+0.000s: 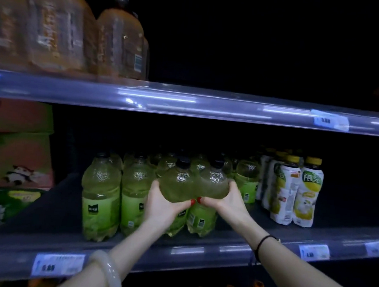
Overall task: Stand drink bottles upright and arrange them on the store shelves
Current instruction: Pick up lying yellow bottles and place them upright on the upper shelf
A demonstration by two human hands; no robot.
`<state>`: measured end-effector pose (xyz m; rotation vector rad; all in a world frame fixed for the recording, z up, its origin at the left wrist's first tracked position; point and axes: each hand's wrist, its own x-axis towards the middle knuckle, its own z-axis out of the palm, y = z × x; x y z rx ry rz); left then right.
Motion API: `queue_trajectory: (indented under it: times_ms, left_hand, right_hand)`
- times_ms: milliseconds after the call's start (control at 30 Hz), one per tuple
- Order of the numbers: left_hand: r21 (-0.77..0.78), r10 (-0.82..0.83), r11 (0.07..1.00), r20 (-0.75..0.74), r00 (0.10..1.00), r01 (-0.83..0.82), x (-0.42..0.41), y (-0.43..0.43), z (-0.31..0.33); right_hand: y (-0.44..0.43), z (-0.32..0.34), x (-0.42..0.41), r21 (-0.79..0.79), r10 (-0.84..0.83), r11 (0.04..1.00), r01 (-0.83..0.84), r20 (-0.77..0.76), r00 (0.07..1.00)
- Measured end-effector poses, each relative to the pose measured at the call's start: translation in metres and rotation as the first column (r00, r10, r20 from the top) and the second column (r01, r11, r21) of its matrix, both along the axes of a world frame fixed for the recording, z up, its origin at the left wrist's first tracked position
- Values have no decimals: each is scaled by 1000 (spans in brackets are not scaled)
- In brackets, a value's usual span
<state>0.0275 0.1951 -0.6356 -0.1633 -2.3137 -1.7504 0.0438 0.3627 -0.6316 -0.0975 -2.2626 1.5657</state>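
You're mid-placement. Your left hand (164, 205) and right hand (226, 200) squeeze two black-capped green drink bottles (181, 185) between them as one pair. Fingers curl round the outer shoulders and the thumbs nearly meet in front. Both bottles are upright, side by side and touching, over the front of the middle shelf (199, 251). Can't tell if the bases are down or just off it. More green bottles (100, 195) stand just left of your left fingers and behind the pair. The yellow-capped white-label bottles (293, 191) stand right of your right fingers, apart. Next move, probably: slide the pair back flush with the row, keep it vertical, then let go with both hands together so neither bottle tips.
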Motion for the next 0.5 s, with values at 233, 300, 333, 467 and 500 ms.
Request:
queue_trajectory:
  times_ms: [233,300,333,467,500]
  left_hand:
    - [-84,72,994,73,995,-66,-17,14,-3]
    - [-133,98,987,75,992,-88,-20,15,-5]
    - [-146,106,985,67,992,-96,-23,15,-7]
    - [-103,106,990,58,993,-99,-23,20,-12]
    - [-103,111,989,49,993,-105,-22,21,-13]
  right_hand:
    - [14,0,-25,16,95,995,-97,116,989]
    - [16,-5,-27,62,85,994,-94,137,987]
    - [18,-9,-28,61,86,994,-95,136,987]
    - [17,-14,-25,32,119,992,-124,118,986]
    - [16,-13,-23,36,120,992,-124,110,987]
